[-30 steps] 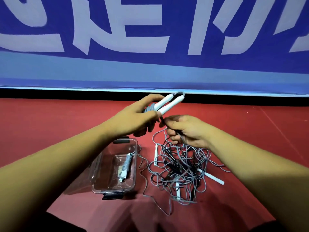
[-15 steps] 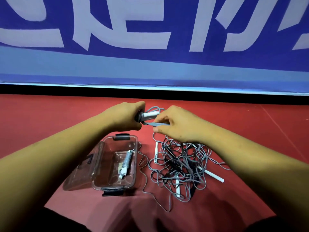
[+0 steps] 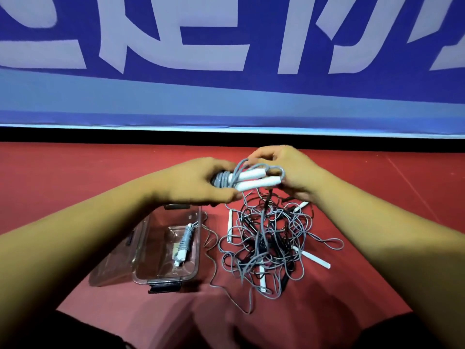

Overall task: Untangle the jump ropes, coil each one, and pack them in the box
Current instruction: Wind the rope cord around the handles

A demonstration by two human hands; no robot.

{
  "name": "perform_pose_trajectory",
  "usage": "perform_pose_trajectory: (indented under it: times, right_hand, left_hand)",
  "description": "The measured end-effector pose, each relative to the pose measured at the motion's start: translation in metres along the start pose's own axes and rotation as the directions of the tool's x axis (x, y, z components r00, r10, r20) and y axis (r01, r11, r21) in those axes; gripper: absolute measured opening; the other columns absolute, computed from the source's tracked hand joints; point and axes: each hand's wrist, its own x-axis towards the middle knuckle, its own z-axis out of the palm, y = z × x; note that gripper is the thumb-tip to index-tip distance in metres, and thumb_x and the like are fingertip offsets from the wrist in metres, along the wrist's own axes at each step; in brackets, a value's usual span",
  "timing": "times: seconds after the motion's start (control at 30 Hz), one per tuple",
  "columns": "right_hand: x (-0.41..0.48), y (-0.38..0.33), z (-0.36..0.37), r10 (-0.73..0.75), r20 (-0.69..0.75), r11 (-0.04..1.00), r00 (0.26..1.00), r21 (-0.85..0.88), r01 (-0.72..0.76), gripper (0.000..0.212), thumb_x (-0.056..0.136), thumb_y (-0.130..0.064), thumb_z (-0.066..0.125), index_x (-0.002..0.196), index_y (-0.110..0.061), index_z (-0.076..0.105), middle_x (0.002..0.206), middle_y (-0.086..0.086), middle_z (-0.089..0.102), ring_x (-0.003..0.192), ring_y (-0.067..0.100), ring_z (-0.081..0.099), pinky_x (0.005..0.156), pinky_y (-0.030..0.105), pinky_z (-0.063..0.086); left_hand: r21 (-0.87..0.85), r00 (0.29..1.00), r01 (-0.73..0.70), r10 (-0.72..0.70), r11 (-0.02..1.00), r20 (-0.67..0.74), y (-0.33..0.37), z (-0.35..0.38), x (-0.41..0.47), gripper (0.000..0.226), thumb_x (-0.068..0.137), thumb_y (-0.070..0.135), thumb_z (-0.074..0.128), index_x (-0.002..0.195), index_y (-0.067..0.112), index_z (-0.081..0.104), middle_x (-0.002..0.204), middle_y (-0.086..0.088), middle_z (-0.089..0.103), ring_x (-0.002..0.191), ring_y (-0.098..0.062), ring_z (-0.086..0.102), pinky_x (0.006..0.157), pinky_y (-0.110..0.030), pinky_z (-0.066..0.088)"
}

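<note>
Head view: left hand (image 3: 198, 182) grips the grey-wound jump rope (image 3: 222, 179), its white handles (image 3: 259, 183) paired; right hand (image 3: 294, 172) pinches their tips. Tangled pile (image 3: 271, 243) strands blur together.

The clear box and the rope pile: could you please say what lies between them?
In the head view, only a loose grey cord snakes over the red floor between clear box and rope pile.

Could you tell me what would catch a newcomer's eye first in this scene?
Mid-frame, the left hand and right hand hold a half-wound jump rope with two white handles. Below it on the red floor lies a tangle of grey ropes, and left of that an open clear box holds one coiled rope.
</note>
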Motion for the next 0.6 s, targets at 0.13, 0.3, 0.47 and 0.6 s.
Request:
perform_pose_trajectory:
  times: [0.13,0.3,0.47,0.6]
  right_hand:
    - [-0.003,0.021,0.009,0.166,0.211,0.937,0.963,0.269,-0.221,0.031,0.097,-0.001,0.046,0.08,-0.016,0.067,0.06,0.005,0.045,0.048,0.011,0.032,0.047,0.022,0.024]
    - [-0.005,0.022,0.016,0.293,0.292,0.955,0.91,-0.037,-0.295,0.03,0.103,-0.03,0.042,0.103,-0.01,0.065,0.059,0.001,0.035,0.048,0.012,0.027,0.046,0.023,0.026]
    - [-0.011,-0.007,0.027,0.187,0.225,0.899,0.956,-0.431,-0.075,0.032,0.102,-0.035,0.045,0.099,-0.016,0.07,0.054,-0.003,0.041,0.043,0.01,0.036,0.046,0.021,0.036]
    - [-0.012,-0.022,0.036,0.014,0.267,0.684,0.964,-0.705,0.186,0.027,0.096,-0.028,0.057,0.086,-0.005,0.067,0.056,-0.001,0.043,0.047,0.01,0.032,0.048,0.024,0.026]
  left_hand:
    - [-0.273,0.997,-0.031,0.01,0.961,-0.079,0.001,0.001,-0.006,0.047,0.094,0.022,0.067,0.132,0.037,0.044,0.071,-0.013,0.058,0.055,-0.019,0.046,0.051,-0.031,0.037]
    - [-0.369,0.948,0.006,-0.123,0.929,-0.295,-0.007,-0.008,0.001,0.025,0.097,0.01,0.06,0.119,0.022,0.059,0.065,-0.007,0.055,0.043,-0.009,0.046,0.042,-0.023,0.033]
    - [-0.17,0.905,0.209,-0.256,0.963,-0.339,-0.035,-0.023,0.001,0.019,0.09,0.022,0.072,0.094,0.013,0.056,0.067,-0.011,0.062,0.048,-0.02,0.045,0.043,-0.028,0.035]
    - [0.195,0.919,0.266,-0.187,0.944,-0.347,-0.039,-0.025,0.002,0.027,0.082,0.021,0.078,0.092,0.017,0.054,0.07,0.002,0.061,0.054,-0.016,0.052,0.05,-0.028,0.041]
